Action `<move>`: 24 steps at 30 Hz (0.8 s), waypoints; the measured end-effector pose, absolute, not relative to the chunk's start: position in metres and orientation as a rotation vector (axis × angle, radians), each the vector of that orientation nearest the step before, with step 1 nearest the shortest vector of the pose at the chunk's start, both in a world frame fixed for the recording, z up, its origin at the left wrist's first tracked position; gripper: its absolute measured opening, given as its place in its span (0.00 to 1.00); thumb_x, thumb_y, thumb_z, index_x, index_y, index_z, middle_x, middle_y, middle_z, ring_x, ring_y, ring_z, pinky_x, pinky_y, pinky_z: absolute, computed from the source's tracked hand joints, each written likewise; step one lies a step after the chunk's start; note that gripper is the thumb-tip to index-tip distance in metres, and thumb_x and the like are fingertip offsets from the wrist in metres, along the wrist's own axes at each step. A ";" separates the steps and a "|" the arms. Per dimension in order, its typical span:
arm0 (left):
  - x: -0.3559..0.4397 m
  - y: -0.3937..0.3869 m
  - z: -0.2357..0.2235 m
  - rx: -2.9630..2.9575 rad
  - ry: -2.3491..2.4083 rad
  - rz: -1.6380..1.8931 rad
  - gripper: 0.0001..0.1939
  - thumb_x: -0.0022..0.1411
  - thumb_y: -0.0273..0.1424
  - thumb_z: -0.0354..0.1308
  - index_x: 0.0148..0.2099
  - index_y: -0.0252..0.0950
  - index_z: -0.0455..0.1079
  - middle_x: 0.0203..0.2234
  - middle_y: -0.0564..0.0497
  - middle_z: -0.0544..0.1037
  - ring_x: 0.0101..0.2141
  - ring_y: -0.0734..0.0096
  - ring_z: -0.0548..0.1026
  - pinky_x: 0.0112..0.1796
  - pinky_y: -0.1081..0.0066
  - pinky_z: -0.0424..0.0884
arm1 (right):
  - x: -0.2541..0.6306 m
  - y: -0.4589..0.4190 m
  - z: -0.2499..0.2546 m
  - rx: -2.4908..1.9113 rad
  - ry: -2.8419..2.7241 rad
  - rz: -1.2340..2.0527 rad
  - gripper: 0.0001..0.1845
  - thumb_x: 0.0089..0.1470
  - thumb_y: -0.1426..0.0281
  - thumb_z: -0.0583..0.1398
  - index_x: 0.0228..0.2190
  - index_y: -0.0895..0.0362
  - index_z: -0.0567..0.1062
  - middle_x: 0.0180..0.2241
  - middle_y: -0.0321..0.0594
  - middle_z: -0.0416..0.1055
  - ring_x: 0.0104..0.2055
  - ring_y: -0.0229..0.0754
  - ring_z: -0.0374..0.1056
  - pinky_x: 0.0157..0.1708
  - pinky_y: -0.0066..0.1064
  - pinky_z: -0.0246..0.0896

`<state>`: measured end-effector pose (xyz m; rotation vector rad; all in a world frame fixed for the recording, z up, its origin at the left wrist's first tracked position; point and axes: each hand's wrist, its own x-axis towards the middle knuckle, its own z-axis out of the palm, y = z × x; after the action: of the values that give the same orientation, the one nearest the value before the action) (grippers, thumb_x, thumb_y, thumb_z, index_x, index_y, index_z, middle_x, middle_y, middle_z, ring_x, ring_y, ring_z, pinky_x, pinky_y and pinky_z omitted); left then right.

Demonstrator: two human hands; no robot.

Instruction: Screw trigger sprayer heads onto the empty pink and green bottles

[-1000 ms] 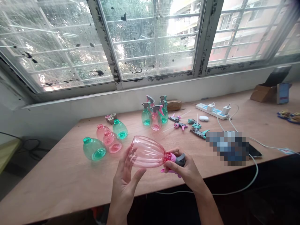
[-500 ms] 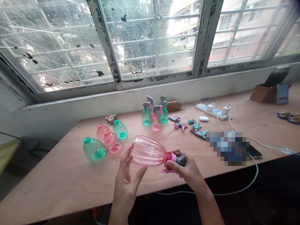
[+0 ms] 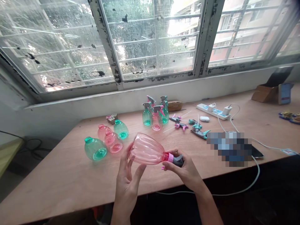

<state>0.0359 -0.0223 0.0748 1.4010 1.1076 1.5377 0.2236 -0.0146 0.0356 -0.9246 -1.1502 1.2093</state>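
A clear pink spray bottle lies on its side in the air above the front of the table, its base to the left. My left hand cups the base end, thumb below and fingers behind. At the other end my right hand grips the grey and pink spray head at the bottle's neck; part of the trigger is hidden by the hand. To the left stand open-necked bottles without heads: a green bottle, a pink bottle with another pink one behind, and a second green bottle.
Several bottles with spray heads stand near the wall. Loose spray heads lie right of them, beside a white earbud case and a power strip. A white cable hangs over the table's front edge.
The spray head has turned slightly in my right hand, and its pink trigger is now mostly hidden. My left hand keeps its hold on the base.
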 end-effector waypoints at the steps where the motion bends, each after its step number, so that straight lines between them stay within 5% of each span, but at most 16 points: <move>1: 0.035 -0.023 0.074 1.403 1.096 1.534 0.31 0.62 0.37 0.65 0.65 0.52 0.61 0.66 0.51 0.65 0.66 0.56 0.60 0.65 0.57 0.53 | 0.224 -0.015 0.035 -0.912 -1.135 1.210 0.16 0.50 0.64 0.72 0.38 0.55 0.75 0.32 0.34 0.78 0.30 0.41 0.77 0.34 0.33 0.73; 9: 0.038 -0.014 0.065 1.222 1.145 1.573 0.37 0.54 0.40 0.71 0.62 0.45 0.61 0.62 0.44 0.68 0.64 0.50 0.63 0.63 0.51 0.56 | 0.223 -0.016 0.032 -0.843 -1.139 1.204 0.16 0.49 0.66 0.73 0.38 0.54 0.76 0.31 0.34 0.79 0.29 0.40 0.77 0.31 0.29 0.74; 16: 0.026 -0.019 0.067 1.373 1.099 1.463 0.34 0.55 0.34 0.70 0.63 0.51 0.64 0.65 0.51 0.66 0.66 0.55 0.60 0.65 0.57 0.53 | 0.225 -0.018 0.037 -0.872 -1.013 1.238 0.16 0.49 0.64 0.73 0.36 0.55 0.75 0.25 0.33 0.79 0.26 0.41 0.77 0.29 0.30 0.75; 24: 0.025 -0.018 0.066 1.312 1.272 1.510 0.37 0.53 0.49 0.68 0.61 0.44 0.64 0.61 0.44 0.70 0.64 0.47 0.63 0.62 0.51 0.59 | 0.226 -0.021 0.039 -0.896 -1.202 1.220 0.14 0.51 0.65 0.72 0.38 0.55 0.76 0.32 0.35 0.78 0.32 0.41 0.76 0.32 0.30 0.71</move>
<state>0.0249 -0.0184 0.0665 1.3123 1.2723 1.5101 0.2261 -0.0210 0.0389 -0.8963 -1.2015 1.2195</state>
